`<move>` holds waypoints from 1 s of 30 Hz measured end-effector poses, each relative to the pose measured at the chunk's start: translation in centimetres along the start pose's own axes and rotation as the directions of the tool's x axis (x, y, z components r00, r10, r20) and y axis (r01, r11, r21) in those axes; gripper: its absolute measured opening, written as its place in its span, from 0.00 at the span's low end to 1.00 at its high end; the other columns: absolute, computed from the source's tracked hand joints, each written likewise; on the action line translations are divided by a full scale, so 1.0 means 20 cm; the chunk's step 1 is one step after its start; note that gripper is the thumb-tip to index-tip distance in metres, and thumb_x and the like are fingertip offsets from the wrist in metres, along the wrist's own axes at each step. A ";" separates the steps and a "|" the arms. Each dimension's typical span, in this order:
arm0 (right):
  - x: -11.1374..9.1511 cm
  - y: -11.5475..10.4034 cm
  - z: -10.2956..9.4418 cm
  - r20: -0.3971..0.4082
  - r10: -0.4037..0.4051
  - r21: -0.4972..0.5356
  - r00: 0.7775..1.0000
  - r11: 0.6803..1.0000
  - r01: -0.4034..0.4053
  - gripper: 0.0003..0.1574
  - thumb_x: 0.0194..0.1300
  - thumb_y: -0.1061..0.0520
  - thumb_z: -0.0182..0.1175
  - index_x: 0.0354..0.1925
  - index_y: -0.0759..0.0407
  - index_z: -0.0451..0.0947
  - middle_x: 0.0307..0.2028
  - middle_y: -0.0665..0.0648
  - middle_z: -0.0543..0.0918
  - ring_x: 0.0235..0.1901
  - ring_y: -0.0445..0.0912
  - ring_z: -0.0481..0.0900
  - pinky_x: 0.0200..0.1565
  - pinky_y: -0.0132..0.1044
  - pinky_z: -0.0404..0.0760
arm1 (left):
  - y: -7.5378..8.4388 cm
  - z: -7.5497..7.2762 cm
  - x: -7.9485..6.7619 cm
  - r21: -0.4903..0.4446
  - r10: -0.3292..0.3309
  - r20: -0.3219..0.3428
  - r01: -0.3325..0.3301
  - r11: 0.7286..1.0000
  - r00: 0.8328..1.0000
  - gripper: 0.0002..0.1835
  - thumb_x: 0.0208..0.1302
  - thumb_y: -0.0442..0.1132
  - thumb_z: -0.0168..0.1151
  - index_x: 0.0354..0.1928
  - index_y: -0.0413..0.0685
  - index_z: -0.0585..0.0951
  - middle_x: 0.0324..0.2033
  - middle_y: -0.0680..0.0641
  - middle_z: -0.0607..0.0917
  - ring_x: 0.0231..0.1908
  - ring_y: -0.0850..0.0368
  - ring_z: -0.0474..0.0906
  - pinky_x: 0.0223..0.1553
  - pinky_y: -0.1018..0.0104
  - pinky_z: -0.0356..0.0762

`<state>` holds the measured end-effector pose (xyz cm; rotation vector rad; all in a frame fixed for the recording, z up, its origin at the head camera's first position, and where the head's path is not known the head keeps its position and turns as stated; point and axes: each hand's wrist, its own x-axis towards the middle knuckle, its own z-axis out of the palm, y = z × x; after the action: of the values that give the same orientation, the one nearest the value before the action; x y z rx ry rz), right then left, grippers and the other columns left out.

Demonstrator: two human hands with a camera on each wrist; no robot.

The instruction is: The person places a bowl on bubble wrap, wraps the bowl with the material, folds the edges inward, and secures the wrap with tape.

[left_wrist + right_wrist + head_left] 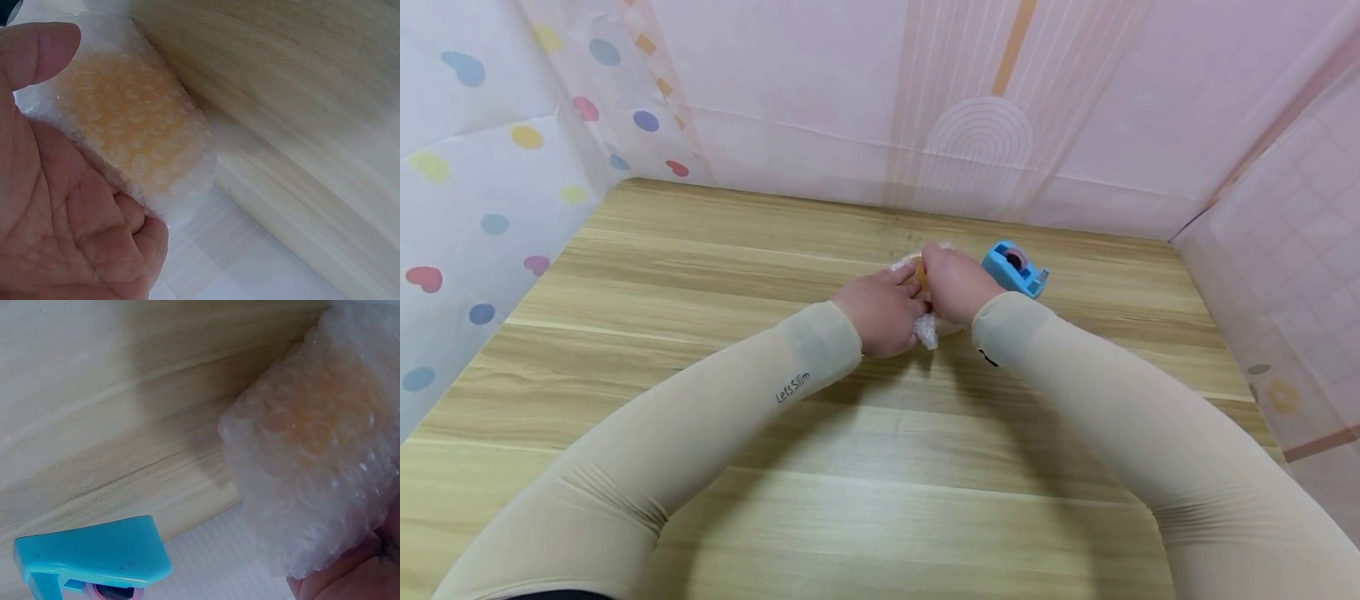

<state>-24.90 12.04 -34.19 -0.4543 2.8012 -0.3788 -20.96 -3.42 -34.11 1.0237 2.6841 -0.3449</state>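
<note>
An orange item wrapped in clear bubble wrap (pixel 927 332) is between the two hands, toward the back of the table. My left hand (pixel 883 312) holds it from the left, its fingers reaching over the wrap. In the left wrist view the thumb lies on one side of the bubble-wrapped package (pixel 128 119) and bent fingers on the other. From the right, my right hand (pixel 958 283) grips the package with curled fingers. The right wrist view shows the wrap (pixel 306 437) bulging above part of that hand (pixel 356 575). What the orange item is stays hidden under the bubbles.
Just right of the right hand stands a blue tape dispenser (pixel 1015 268) with a pink-cored roll. The wood-grain table (pixel 865 508) meets a pink patterned wall covering (pixel 805 108) at the back. Dotted covering (pixel 467 208) lines the left side.
</note>
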 end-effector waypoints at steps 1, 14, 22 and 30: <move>0.00 0.00 0.00 0.000 0.001 -0.001 1.000 1.000 -0.001 0.22 0.72 0.59 0.68 0.57 0.56 0.68 0.47 0.57 0.81 0.45 0.53 0.80 0.57 0.47 0.85 | 0.00 0.00 0.00 0.000 -0.001 0.000 0.001 1.000 1.000 0.34 0.81 0.53 0.44 0.83 0.53 0.59 0.83 0.45 0.57 0.85 0.43 0.40 0.85 0.49 0.47; -0.01 -0.01 0.00 0.001 -0.066 -0.047 0.998 0.997 0.066 0.08 0.80 0.58 0.56 0.53 0.57 0.71 0.45 0.56 0.81 0.45 0.52 0.80 0.56 0.46 0.83 | 0.00 0.00 0.00 0.010 0.009 0.009 -0.009 1.000 1.000 0.35 0.80 0.52 0.45 0.83 0.50 0.58 0.84 0.45 0.53 0.85 0.43 0.39 0.85 0.48 0.47; -0.01 -0.01 0.01 0.005 -0.109 -0.160 0.994 0.981 0.108 0.18 0.80 0.57 0.57 0.63 0.59 0.79 0.55 0.60 0.84 0.54 0.53 0.82 0.63 0.49 0.83 | 0.00 0.00 0.01 0.023 0.020 -0.001 -0.020 1.000 1.000 0.33 0.80 0.53 0.47 0.82 0.51 0.64 0.83 0.44 0.55 0.85 0.41 0.41 0.85 0.47 0.48; -0.02 0.00 0.01 0.004 -0.125 -0.231 0.992 0.965 0.122 0.16 0.80 0.57 0.57 0.59 0.60 0.82 0.52 0.62 0.84 0.51 0.54 0.83 0.59 0.49 0.86 | 0.00 0.00 0.01 0.023 0.021 0.000 -0.021 1.000 1.000 0.32 0.80 0.53 0.46 0.81 0.52 0.64 0.84 0.44 0.54 0.85 0.41 0.41 0.85 0.47 0.47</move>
<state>-24.40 12.04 -34.32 -0.6817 2.8473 -0.0795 -21.10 -3.36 -34.07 1.0581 2.6732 -0.3721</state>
